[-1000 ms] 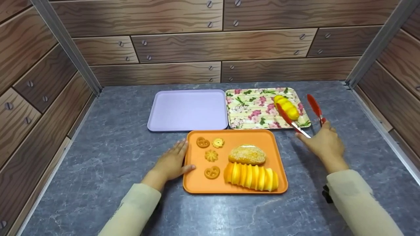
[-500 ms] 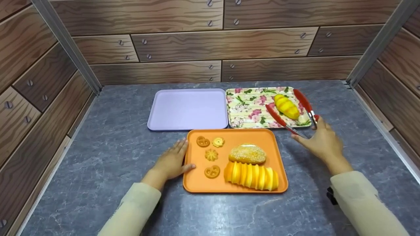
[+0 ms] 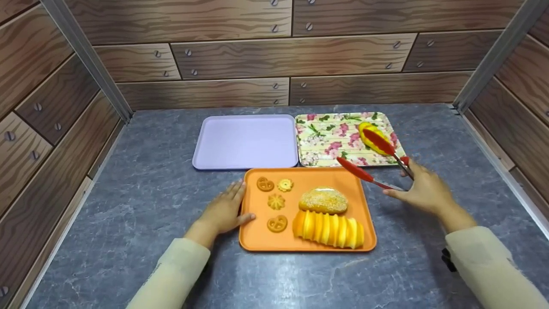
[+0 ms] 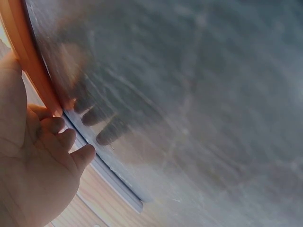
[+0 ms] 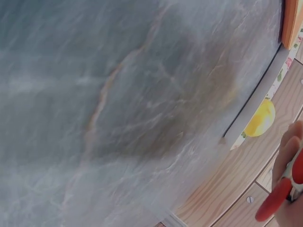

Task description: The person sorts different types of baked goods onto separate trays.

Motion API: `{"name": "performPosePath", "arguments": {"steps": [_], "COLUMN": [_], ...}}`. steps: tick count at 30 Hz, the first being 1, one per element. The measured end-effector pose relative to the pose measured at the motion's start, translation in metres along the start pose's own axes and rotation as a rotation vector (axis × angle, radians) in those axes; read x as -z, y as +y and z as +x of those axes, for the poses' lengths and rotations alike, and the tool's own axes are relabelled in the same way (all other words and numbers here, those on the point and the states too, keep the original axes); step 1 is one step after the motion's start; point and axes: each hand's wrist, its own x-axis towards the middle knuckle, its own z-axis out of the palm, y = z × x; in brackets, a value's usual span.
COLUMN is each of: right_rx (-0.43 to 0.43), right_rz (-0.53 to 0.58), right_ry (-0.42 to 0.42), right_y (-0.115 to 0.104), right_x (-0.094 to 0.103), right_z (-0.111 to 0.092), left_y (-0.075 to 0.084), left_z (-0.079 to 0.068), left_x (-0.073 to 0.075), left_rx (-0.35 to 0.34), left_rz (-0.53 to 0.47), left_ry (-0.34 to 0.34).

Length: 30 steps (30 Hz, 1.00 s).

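Observation:
My right hand (image 3: pixel 429 191) holds red-tipped metal tongs (image 3: pixel 356 170), their arms spread wide with nothing between the tips. One tip overlaps a yellow bread roll (image 3: pixel 371 144) on the floral tray (image 3: pixel 315 131); the other hangs near the top right corner of the orange tray (image 3: pixel 257 242). On the orange tray's left edge rests my left hand (image 3: pixel 223 212), thumb over the rim and fingers along the outside. That tray bears a seeded bun (image 3: pixel 323 201), a ridged loaf (image 3: pixel 329 230) and several small cookies (image 3: pixel 276 201). In the right wrist view, red tong parts (image 5: pixel 274 201) show beside the fingers.
A lilac tray (image 3: pixel 246 141) lies behind the orange one, side by side with the floral tray. Wood-patterned walls (image 3: pixel 227 92) close off the grey marbled tabletop (image 3: pixel 154 171) at the back and both sides.
The tongs have swung left and toward me, away from around the yellow roll, which stays on the floral tray. My left hand stays at the orange tray's edge.

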Motion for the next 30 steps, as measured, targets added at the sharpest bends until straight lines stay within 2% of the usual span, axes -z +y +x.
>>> {"name": "performPosePath", "arguments": {"steps": [9, 20, 30], "right_rx": [0.085, 0.182, 0.263], "right_rz": [0.024, 0.126, 0.173], "right_ry": [-0.093, -0.219, -0.271], "right_y": [0.006, 0.006, 0.005], "right_x": [0.0, -0.002, -0.007], "right_z": [-0.007, -0.01, -0.013], "left_y": [-0.001, 0.0, 0.001], "left_z": [0.0, -0.001, -0.001], "left_x": [0.0, 0.0, 0.001], "left_rx": [0.007, 0.02, 0.015], "left_rz": [0.006, -0.007, -0.006], "left_ry": [-0.004, -0.011, -0.003]}}
